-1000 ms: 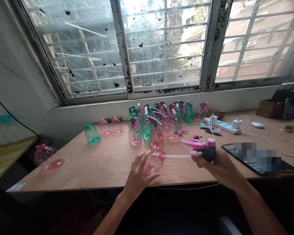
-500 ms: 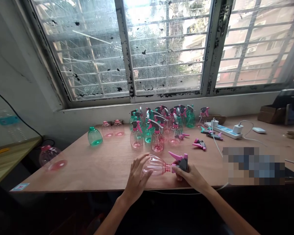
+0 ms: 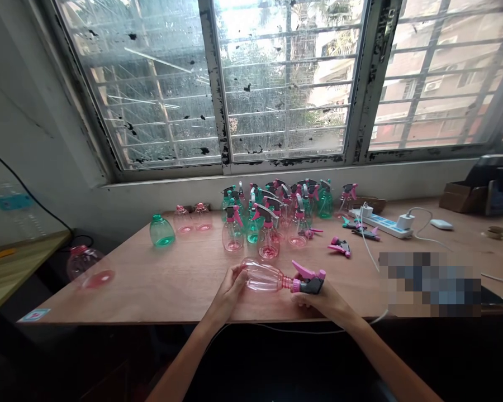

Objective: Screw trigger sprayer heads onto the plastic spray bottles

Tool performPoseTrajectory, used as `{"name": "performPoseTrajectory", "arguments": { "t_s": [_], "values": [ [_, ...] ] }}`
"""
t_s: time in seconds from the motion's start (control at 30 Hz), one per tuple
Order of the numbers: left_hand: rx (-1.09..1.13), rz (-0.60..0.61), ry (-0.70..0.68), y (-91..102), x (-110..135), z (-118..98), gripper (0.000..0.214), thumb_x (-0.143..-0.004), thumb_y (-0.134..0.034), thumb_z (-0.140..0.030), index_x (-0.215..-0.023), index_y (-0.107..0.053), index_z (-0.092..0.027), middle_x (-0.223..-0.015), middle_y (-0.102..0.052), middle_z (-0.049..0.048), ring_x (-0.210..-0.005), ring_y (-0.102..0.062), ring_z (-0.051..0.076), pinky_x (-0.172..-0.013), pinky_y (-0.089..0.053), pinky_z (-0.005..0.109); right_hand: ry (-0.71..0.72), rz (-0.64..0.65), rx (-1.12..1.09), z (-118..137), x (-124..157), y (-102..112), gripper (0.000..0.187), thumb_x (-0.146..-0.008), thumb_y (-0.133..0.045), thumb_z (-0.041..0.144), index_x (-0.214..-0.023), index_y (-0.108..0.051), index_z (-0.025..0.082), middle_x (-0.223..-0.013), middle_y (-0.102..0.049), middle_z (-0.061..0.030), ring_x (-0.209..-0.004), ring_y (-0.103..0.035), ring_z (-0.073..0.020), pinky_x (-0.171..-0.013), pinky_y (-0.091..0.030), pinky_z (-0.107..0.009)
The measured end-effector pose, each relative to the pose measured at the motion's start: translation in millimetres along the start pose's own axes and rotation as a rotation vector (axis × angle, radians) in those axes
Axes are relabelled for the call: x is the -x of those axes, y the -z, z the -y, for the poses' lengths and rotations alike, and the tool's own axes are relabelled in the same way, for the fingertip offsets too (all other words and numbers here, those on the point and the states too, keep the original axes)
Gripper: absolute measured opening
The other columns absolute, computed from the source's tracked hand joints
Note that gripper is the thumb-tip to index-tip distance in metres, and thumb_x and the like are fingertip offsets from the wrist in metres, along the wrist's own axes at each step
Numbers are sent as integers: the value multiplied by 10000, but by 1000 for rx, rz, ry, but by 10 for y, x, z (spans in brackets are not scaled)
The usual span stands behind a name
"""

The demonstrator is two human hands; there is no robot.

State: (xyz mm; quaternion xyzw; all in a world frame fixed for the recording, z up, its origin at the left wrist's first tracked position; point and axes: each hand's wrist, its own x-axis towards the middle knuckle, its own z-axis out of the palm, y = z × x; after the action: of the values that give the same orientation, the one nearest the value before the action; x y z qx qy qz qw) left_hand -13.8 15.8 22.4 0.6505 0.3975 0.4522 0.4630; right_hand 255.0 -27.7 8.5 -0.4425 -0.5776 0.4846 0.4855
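A clear pink spray bottle (image 3: 263, 277) lies sideways between my hands above the front of the table, its neck to the right. My left hand (image 3: 233, 283) is closed around the base end. On the neck sits a pink and black trigger sprayer head (image 3: 312, 281). My right hand (image 3: 318, 300) grips this head and its pink collar from below and behind; part of the fingers is hidden. Just beyond stand several pink and green spray bottles (image 3: 269, 237) with trigger heads on.
Loose sprayer heads (image 3: 340, 247) lie to the right, near a white power strip (image 3: 385, 222) with cables. Left of the group stand a headless green bottle (image 3: 162, 231), two headless pink bottles (image 3: 202, 218) and another pink one (image 3: 84, 267) by the table's left edge. A cardboard box (image 3: 463, 195) is far right.
The left hand has gone from spread fingers to a closed hold on the bottle's base. The sprayer head has turned, its black nozzle end now pointing more to the right.
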Motion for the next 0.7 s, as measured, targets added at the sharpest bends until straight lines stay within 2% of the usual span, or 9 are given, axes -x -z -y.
{"name": "performPoseTrajectory", "arguments": {
  "t_s": [0.17,0.23,0.3,0.4,0.47,0.53,0.6,0.7],
  "values": [
    [41,31,9,-8,41,-37,582,-917,-637,-553,-1370,-497,-217,-1481,-551,143,-1410,-485,320,-1181,-386,507,-3,-37,-36,-52,-7,8,510,-779,-825,414,-1175,-608,178,-592,-644,57,-535,-592,-142,-527,-495,-259],
    [42,69,16,4,58,-36,622,-902,-676,-506,-1421,-475,-228,-1470,-561,141,-1394,-504,317,-1169,-410,505,1,-56,-65,-82,-10,10,503,-779,-822,471,-1131,-612,181,-585,-634,56,-525,-594,-145,-513,-485,-260],
    [38,102,22,15,69,-25,716,-853,-751,-442,-1467,-444,-238,-1468,-556,147,-1371,-526,324,-1156,-426,515,12,-72,-85,-97,-8,12,472,-761,-835,492,-1048,-625,181,-593,-627,55,-521,-591,-140,-516,-480,-260],
    [36,115,9,18,79,-21,988,-731,-865,-371,-1548,-316,-280,-1565,-414,153,-1363,-518,340,-1144,-432,545,23,-77,-107,-84,2,14,427,-765,-834,490,-973,-620,186,-584,-609,61,-522,-575,-133,-533,-469,-265],
    [35,135,-6,16,87,-50,1081,-670,-906,-337,-1558,-291,-300,-1596,-343,147,-1357,-514,346,-1124,-455,547,17,-59,-119,-60,7,16,404,-775,-827,483,-952,-617,186,-577,-598,64,-530,-563,-132,-544,-456,-270],
    [26,181,-15,16,104,-104,1015,-657,-917,-299,-1519,-382,-292,-1565,-382,135,-1337,-529,340,-1105,-481,523,13,-51,-115,-40,9,21,393,-778,-828,472,-952,-625,184,-606,-607,58,-551,-562,-134,-567,-455,-279],
    [13,227,-14,17,128,-167,899,-701,-894,-272,-1482,-448,-277,-1486,-480,127,-1304,-559,323,-1097,-489,501,27,-71,-99,-29,8,26,383,-776,-833,460,-956,-638,184,-651,-623,48,-586,-575,-140,-610,-465,-290],
    [-40,236,-32,10,166,-234,889,-806,-816,-276,-1551,-332,-290,-1396,-570,114,-1306,-558,303,-1134,-440,516,44,-102,-95,-35,1,29,380,-760,-848,450,-952,-649,190,-700,-639,41,-611,-591,-144,-645,-475,-294]
  ]
}}
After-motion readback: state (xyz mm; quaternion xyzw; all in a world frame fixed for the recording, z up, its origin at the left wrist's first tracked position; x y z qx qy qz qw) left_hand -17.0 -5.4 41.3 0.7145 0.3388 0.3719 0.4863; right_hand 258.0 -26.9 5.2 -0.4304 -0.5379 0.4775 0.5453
